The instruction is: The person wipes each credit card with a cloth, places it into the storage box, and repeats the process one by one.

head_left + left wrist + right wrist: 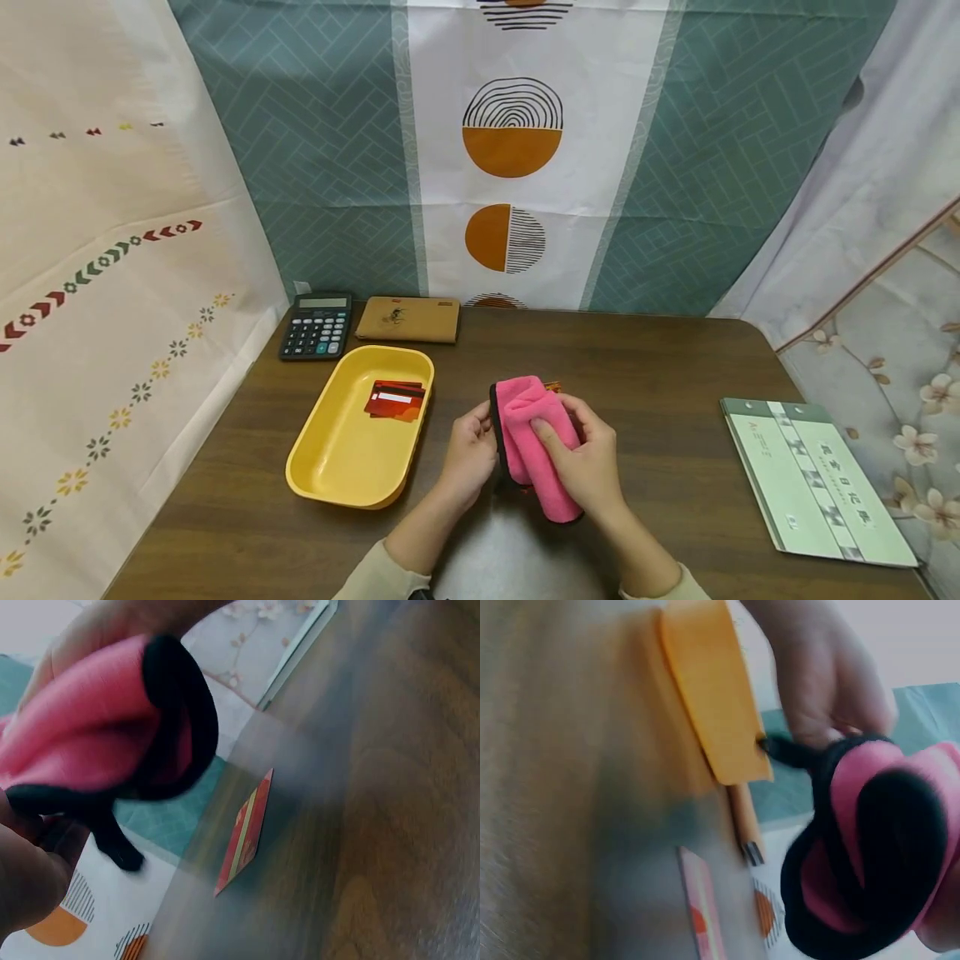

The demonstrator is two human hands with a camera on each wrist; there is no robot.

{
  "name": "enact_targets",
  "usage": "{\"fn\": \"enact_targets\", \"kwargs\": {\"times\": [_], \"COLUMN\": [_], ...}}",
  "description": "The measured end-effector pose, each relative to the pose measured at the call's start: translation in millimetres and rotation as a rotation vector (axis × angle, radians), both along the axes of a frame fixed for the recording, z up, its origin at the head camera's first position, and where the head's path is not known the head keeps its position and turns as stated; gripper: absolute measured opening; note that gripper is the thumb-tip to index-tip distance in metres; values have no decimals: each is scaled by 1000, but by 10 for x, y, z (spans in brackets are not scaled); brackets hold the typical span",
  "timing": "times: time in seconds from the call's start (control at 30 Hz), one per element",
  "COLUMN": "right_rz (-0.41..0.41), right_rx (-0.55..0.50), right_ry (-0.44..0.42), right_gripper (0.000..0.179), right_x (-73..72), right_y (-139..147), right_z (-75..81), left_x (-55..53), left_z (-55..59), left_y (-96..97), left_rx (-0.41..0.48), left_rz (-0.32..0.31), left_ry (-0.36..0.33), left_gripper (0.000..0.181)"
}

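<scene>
I'm seeing left hand and right hand pinching a pink, black-edged fleecy cloth, judging it part-folded, not yet set down.

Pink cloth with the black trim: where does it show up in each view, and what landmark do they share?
Head: pink cloth, just right of centre, below the middle.
Left wrist: upper left, at the edge.
Right wrist: lower right, at the edge.
Shared landmark: the patterned hanging with orange-and-striped circles.

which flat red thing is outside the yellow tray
The lone red piece lying on the table below the pink cloth; the red cards lie inside the yellow tray.
</scene>
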State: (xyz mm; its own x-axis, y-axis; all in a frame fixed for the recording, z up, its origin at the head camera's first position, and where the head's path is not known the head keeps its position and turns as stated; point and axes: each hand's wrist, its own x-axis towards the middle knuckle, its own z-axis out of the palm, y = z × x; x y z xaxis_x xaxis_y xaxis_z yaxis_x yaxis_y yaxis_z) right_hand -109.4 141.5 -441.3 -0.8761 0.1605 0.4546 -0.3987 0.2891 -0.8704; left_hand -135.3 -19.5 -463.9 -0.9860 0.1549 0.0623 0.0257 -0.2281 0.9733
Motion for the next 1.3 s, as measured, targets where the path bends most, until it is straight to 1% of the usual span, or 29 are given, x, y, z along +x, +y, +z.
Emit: {"fn": "enact_targets", "kwargs": {"times": [0.07,0.13,0.2,0.27,0.33,0.47,0.57,0.7,0.77,0.8,0.93,1.03,1.07,1.1,1.17,1.27,1.3], "right_rz": [-51,-129,-187,-229,-262,-313,-338,-332,-304,-283,-173,-83,-67,-62,-87,-181,-211], "right_rx": [96,181,217,213,195,131,68,-18,-60,-81,-129,-107,-89,-66,-6,81,100], "right_ry": [75,163,214,230,202,105,29,-62,-85,-81,-48,-24,-13,0,45,126,142], "right_gripper": [36,39,39,39,38,36,35,34,34,33,35,35,35,36,37,39,39], "right_x": [-5,-14,-27,-37,-46,-74,-108,-69,-54,-44,-46,-21,-18,-16,-26,-57,-68], "right_y": [-31,-39,-18,24,82,224,322,337,329,311,194,27,-21,-60,-103,-86,-62], "right_z": [-43,-74,-94,-101,-99,-89,-66,141,184,194,82,52,35,17,-20,-58,-65], "left_x": [25,43,52,52,48,32,19,-12,-35,-44,-62,-41,-29,-15,8,23,24], "left_z": [10,20,36,58,83,115,121,101,75,66,37,32,30,27,29,47,58], "left_y": [20,29,27,17,0,-41,-65,-89,-97,-96,-60,-12,2,12,25,16,6], "left_rx": [2,5,10,16,31,49,45,40,43,46,57,50,44,38,33,48,55], "left_rz": [-19,-33,-45,-45,-48,-46,-20,50,74,79,67,20,5,-8,-27,-25,-23], "left_ry": [7,15,17,21,14,11,1,-57,-83,-90,-84,-63,-57,-49,-42,-56,-60], "left_gripper": [38,40,39,36,33,32,32,33,34,34,34,35,36,37,40,40,39]}}
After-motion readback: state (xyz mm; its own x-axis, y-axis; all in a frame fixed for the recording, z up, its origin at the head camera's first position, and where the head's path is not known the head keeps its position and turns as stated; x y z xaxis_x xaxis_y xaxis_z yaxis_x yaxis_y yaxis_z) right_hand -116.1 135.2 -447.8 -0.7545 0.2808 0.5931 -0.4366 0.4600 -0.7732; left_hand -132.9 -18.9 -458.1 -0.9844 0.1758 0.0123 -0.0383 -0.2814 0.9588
